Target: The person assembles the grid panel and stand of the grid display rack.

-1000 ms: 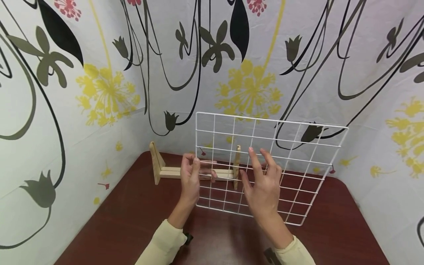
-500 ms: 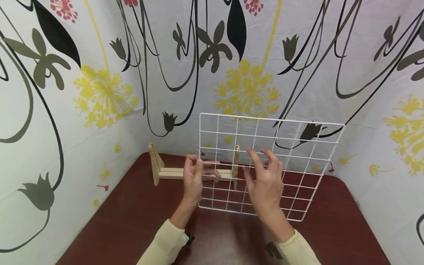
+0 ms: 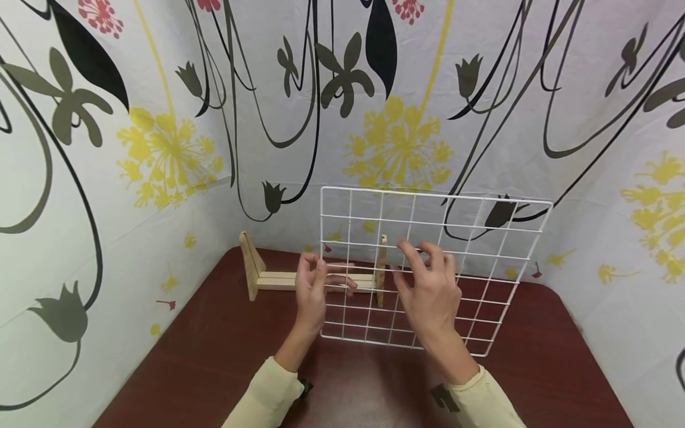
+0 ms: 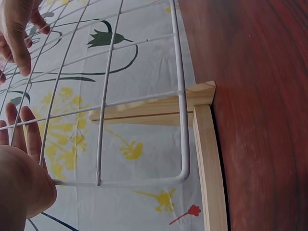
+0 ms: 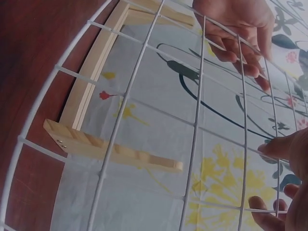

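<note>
A white wire grid panel [image 3: 436,195] stands nearly upright above the table, tilted slightly. My left hand [image 3: 311,291] holds its left edge, thumb on the near side and fingers extended behind the wires. My right hand [image 3: 432,294] is at the middle of the panel, its bent fingers and thumb hooked about the wires. Behind the panel, a light wooden stand [image 3: 275,280] sits on the table, with two upright end pieces joined by a long crossbar. The right wrist view shows one wooden upright [image 5: 115,147] through the mesh.
The dark red wooden table [image 3: 187,368] runs back to cloth walls [image 3: 289,119] printed with flowers, which close in the left, back and right sides. The stand lies near the back left corner. A small dark object [image 3: 305,387] shows beside the left sleeve.
The panel's right side has shifted slightly left, and its top edge sits a little lower at the left. Both hands keep their places on it. The stand has not moved.
</note>
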Tool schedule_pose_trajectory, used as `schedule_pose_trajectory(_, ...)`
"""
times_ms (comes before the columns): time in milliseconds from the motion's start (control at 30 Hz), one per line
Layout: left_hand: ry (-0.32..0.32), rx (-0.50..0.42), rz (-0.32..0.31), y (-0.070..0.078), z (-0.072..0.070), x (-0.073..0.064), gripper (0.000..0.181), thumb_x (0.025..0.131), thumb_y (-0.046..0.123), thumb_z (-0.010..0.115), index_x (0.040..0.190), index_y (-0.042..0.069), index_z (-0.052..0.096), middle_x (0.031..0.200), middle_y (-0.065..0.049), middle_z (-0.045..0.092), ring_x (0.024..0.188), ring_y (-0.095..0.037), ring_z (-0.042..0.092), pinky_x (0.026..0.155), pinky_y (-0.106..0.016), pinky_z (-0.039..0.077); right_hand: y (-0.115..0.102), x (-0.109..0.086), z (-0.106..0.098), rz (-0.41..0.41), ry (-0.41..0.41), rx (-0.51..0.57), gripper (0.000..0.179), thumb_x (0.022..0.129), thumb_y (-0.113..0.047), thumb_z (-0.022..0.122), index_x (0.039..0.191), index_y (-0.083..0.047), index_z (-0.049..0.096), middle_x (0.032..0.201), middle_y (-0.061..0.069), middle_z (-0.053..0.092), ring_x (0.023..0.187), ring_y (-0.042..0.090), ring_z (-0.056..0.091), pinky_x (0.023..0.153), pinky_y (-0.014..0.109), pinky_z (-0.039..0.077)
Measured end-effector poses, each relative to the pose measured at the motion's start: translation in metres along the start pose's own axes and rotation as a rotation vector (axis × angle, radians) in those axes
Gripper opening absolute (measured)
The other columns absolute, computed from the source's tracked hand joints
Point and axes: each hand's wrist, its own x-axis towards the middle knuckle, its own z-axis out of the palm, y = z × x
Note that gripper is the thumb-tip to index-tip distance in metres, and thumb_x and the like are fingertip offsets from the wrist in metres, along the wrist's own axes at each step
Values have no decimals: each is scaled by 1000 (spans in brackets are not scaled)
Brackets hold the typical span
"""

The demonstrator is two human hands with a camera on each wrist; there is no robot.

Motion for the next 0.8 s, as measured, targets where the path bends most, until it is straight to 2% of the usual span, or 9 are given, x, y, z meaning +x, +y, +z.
schedule_pose_trajectory(67,-2,-4,-1,1,-1,-1,18,117,25,34,109,11,38,104,-29,78,72,-26,80,56,-56,62,0,0,0,-16,1,3,55,78,-18,92,128,-29,71,119,9,67,93,36,59,47,50,50)
schedule_pose_trajectory(167,-27,-2,0,2,-3,-2,24,117,30,34,109,8,39,103,-41,72,75,-27,81,59,-60,62,1,-1,-1,-36,-4,0,56,77,-18,93,128,-28,71,119,9,67,91,36,59,48,49,51)
schedule_pose_trajectory(300,-111,12,19,1,-9,-1,25,118,27,28,116,7,42,106,-55,60,81,-34,82,65,-66,60,4,-2,-2,-50,-8,-2,53,81,-21,91,129,-27,72,121,7,69,90,36,59,53,48,52)
schedule_pose_trajectory(367,-139,17,18,1,-13,-1,27,118,26,24,119,7,44,107,-54,62,85,-34,82,67,-61,63,5,-3,-2,-55,-4,-2,52,82,-21,90,130,-27,72,122,5,70,91,37,59,56,48,54)
schedule_pose_trajectory(433,-148,17,6,0,-18,-1,31,118,27,22,123,5,44,109,-45,69,88,-30,81,70,-52,65,7,-4,-3,-60,3,-7,52,82,-20,90,131,-27,73,123,4,71,92,37,60,56,48,54)
schedule_pose_trajectory(533,-130,34,-19,0,-27,-1,39,117,32,21,125,1,42,113,-24,78,98,-25,80,74,-39,65,9,-5,-4,-60,17,-21,53,81,-18,89,131,-27,73,123,3,72,92,38,61,54,49,54)
schedule_pose_trajectory(600,-116,58,-21,1,-33,-1,44,117,35,21,128,-4,39,116,-15,79,104,-25,79,79,-38,64,11,-6,-5,-60,28,-27,52,82,-19,88,131,-27,73,123,3,72,91,38,61,51,49,53)
schedule_pose_trajectory(667,-93,98,-3,2,-39,1,47,117,35,23,129,-9,36,119,-15,78,110,-25,77,84,-40,64,12,-6,-6,-63,42,-26,50,83,-20,88,131,-26,73,122,4,73,90,38,60,49,49,51)
schedule_pose_trajectory(800,-39,189,80,6,-53,3,50,118,31,26,132,-15,35,128,-33,70,119,-27,74,94,-46,62,15,-6,-7,-66,60,-25,48,85,-22,86,131,-26,73,121,5,73,89,38,60,48,49,50)
